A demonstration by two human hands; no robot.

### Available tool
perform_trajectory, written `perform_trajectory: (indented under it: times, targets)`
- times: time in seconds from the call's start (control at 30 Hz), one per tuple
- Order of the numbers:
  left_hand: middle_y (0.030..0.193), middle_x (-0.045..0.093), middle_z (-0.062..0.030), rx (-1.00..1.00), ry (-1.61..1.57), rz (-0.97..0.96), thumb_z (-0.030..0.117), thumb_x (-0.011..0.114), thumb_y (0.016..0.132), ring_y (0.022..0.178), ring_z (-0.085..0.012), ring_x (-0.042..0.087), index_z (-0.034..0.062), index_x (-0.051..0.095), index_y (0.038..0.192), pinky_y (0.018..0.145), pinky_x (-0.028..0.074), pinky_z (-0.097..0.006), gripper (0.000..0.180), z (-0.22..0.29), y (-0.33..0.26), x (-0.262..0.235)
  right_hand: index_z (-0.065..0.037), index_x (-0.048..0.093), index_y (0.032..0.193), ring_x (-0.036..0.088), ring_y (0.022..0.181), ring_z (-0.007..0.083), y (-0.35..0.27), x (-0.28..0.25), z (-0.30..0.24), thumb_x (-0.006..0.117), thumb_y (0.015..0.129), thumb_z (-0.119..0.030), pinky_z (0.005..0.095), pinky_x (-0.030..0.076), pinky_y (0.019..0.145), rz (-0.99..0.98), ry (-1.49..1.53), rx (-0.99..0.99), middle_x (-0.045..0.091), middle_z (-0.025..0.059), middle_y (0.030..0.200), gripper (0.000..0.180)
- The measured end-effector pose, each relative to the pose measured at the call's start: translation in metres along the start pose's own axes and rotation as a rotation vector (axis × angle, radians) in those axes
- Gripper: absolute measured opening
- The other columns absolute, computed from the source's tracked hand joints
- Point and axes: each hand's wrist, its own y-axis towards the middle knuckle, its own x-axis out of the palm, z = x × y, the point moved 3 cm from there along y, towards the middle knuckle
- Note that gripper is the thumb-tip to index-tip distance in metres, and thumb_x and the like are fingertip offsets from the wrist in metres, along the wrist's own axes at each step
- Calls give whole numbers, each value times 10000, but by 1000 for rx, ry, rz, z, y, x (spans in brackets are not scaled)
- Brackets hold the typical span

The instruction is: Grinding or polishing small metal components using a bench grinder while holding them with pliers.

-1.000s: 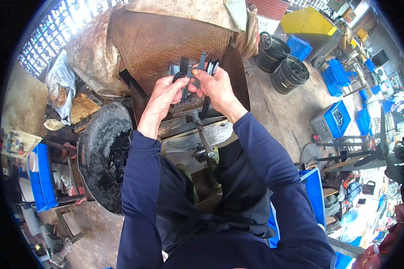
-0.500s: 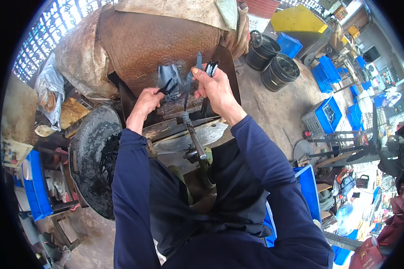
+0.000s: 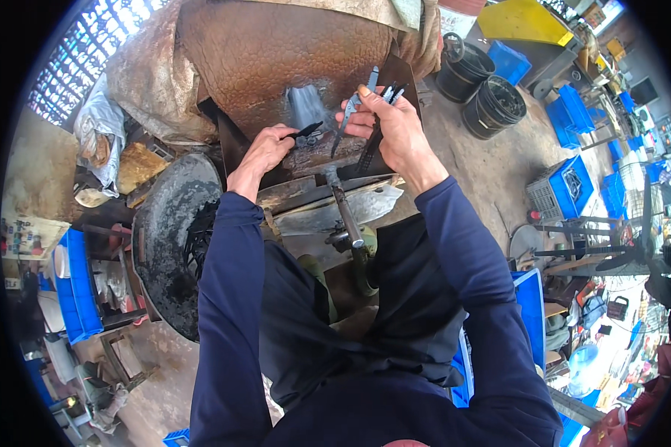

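Hands first. Right hand [image 3: 395, 130]: raised, closed around a bundle of slim metal blades [image 3: 365, 93], several fanned upward past the fingertips, dark strips trailing down below the palm. Left hand [image 3: 265, 149]: lower, pinched shut on one small dark blade piece [image 3: 304, 131], held against the rusty slab [image 3: 276, 52] just under a pale worn patch [image 3: 303, 100].

Handling, as judged: single piece best kept flat to the slab and gripped close to its end; bundle best held well apart from the working piece, fingers off the edges; one item drawn at a time.

Surroundings: rod-like tool [image 3: 347, 216] standing upright between the knees, beside a bent metal plate [image 3: 335, 208]; black tyre [image 3: 171, 238] to the left; two black buckets [image 3: 484, 89] and blue crates [image 3: 566, 186] to the right.

Hard to make out: exact count of blades in the bundle; edge condition of the single piece; base of the rod, hidden by dark clothing; lower slab edge, masked by wrists; far clutter bent by the lens.
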Motion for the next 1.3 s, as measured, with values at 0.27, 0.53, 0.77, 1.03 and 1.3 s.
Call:
perform_trajectory:
  times: [0.27,0.53,0.77,1.03,1.3]
  targets:
    - [1016,621,-116,-51,0,13,130,535,866,939,-264,605,26,687,1168,834,466,-343,353,3,-2,-3,-14,530,1039,700,899,333,1,-7,0,551,1012,-183,466,609,779,52,157,65,613,148,979,172]
    - [1043,641,-165,72,260,33,172,539,885,968,-294,621,16,692,1135,854,469,-346,333,23,-5,-10,-10,540,1022,654,730,256,1,-8,-3,595,995,-212,407,593,670,154,178,77,581,86,891,210]
    - [966,704,-117,-81,243,50,187,521,919,828,-187,645,-42,679,1080,748,504,-339,322,37,-10,-11,-59,594,927,464,542,109,-11,-17,-7,673,952,-242,263,395,504,26,115,64,509,0,696,201]
    - [1021,730,-83,-76,330,233,213,519,932,850,-188,682,-22,658,1126,764,523,-322,335,1,-14,-28,-53,659,962,562,608,99,-55,-7,-3,646,935,-114,279,466,554,-90,-642,-45,622,10,716,68]
    - [1099,690,-126,-242,310,323,313,571,891,1009,-265,646,65,694,1124,887,498,-374,362,-15,-22,-43,-35,633,1139,664,1044,311,-96,-2,37,651,810,-6,368,549,834,-727,-1248,-623,678,108,1151,331]
